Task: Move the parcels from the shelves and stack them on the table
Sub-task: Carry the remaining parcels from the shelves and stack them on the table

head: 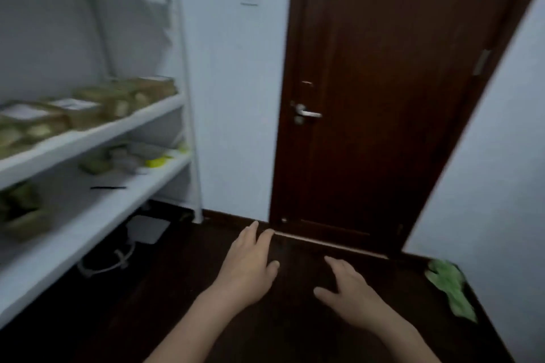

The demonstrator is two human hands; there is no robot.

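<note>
While both hands hovered over the dark floor (177, 289), neither held anything. The left hand (247, 268) had its fingers (250, 233) straight and a little spread; the right hand (348, 289) was spread wide as well, touching nothing. Brown parcels (85, 112) lay in a blurred row on the white shelves (97, 138), at ten o'clock from the hands. A green cloth (451, 289) lay at three o'clock.

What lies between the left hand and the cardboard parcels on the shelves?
In the head view, dark floor, then a lower white shelf board with blurred small items, separate the left hand from the parcels.
</note>
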